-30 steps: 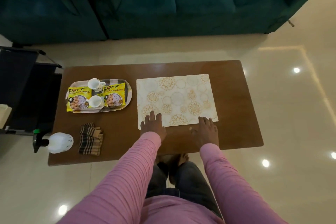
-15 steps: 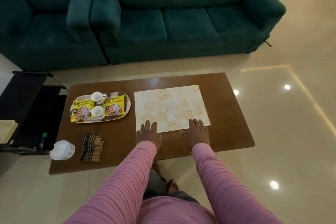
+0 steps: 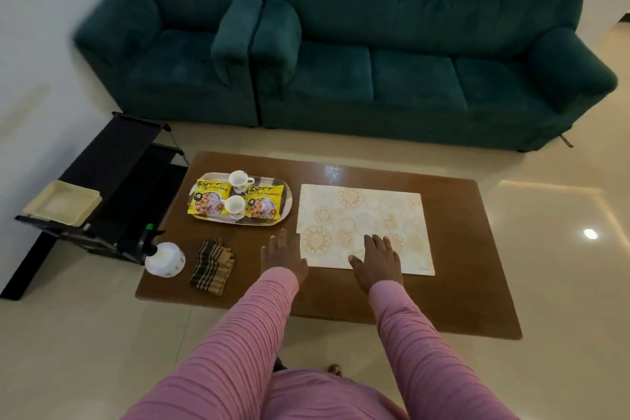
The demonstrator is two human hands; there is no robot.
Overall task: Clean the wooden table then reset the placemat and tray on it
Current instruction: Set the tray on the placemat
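On the tray (image 3: 289,204) sit two "ZOFF" packets (image 3: 208,203), two cups (image 3: 238,180). Left grip (image 3: 283,257) lies straight-fingered beside the placemat (image 3: 368,215), right grip (image 3: 376,261) flat on it.

Single head-worn wide-angle view, looking forward and down, wooden table (image 3: 460,249) near below, green sofa (image 3: 409,78) farther ahead

Cream gold-medallion placemat (image 3: 364,225), brown table (image 3: 460,283), teal sofa (image 3: 409,44)

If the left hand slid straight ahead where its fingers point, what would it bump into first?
Most likely the tray: the left hand sits just left of the placemat, fingers aimed at the tray's near right end, with only bare table between. It could just miss the corner.
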